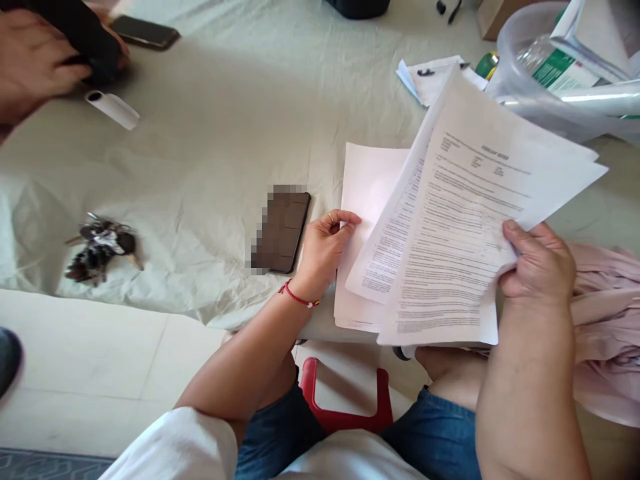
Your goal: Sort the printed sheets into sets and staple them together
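My right hand grips several printed sheets by their right edge, thumb on top. They fan out, tilted, above a stack of paper on the cloth-covered table. At that stack's left edge, my left hand has thumb and forefinger pinched together on the paper; the other fingers are curled. A ring and a red bracelet show on this hand and wrist. Just left of it lies a dark phone, partly blurred out by pixels.
Another person's hand holds a black object near a second phone and a white paper roll. Keys lie at left. A clear plastic tub stands back right; pink cloth lies right. Below is a red stool.
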{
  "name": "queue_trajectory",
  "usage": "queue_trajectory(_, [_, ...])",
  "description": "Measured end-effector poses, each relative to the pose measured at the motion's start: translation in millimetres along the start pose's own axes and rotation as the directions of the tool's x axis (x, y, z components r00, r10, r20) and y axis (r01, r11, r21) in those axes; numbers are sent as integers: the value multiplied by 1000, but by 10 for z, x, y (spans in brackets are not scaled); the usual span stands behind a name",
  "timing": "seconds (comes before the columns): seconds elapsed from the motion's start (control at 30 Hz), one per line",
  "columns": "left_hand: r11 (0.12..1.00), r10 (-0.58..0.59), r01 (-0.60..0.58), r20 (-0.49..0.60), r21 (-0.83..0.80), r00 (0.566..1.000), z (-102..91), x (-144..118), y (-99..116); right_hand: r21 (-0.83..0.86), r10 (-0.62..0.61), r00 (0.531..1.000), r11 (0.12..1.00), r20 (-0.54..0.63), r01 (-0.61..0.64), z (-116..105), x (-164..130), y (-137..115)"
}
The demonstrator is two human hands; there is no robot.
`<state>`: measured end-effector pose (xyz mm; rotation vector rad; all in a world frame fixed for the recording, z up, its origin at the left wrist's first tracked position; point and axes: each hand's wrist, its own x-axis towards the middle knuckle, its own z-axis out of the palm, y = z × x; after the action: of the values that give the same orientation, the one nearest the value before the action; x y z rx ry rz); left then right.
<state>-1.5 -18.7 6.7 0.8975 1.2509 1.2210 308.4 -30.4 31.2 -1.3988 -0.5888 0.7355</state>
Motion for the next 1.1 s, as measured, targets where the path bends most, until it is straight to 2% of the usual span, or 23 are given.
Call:
queue_trajectory(0.1, [995, -89, 90, 32, -53, 996, 22, -27, 31, -24, -9, 999, 1000, 48, 11, 23, -35, 12])
queue_trajectory(0.2, [990, -52, 54, 24, -126, 998, 50, -45, 70, -64, -26, 996, 997, 85, 32, 35, -57, 51])
queue_trajectory(0.3, [985, -65, 73, 60, -157, 996, 54, -34, 65, -97, -4, 991, 995, 132, 16, 37, -71, 74])
queue_trajectory(0.4, [985, -73, 85, 82, -151, 994, 38, -8, 26, -113, 2, 986, 993, 168, 18, 40, -87, 81])
queue_trajectory(0.57, [993, -72, 75, 36, -96, 997, 25, 14, 0, -119, 17, 978, 993, 209, 8, 31, -93, 112])
queue_trajectory(0.8, [998, -50, 50, 9, -46, 999, 32, 12, 23, -122, 10, 976, 992, 219, 17, 34, -100, 128])
queue_trajectory(0.97, [999, -18, 17, -32, -34, 999, 12, 28, 10, -145, -7, 989, 989, 149, 29, 16, -61, 138])
queue_trajectory(1.1, [996, -40, 39, -15, -76, 999, 3, 35, -10, -159, 18, 992, 987, 122, 1, -44, -22, 125])
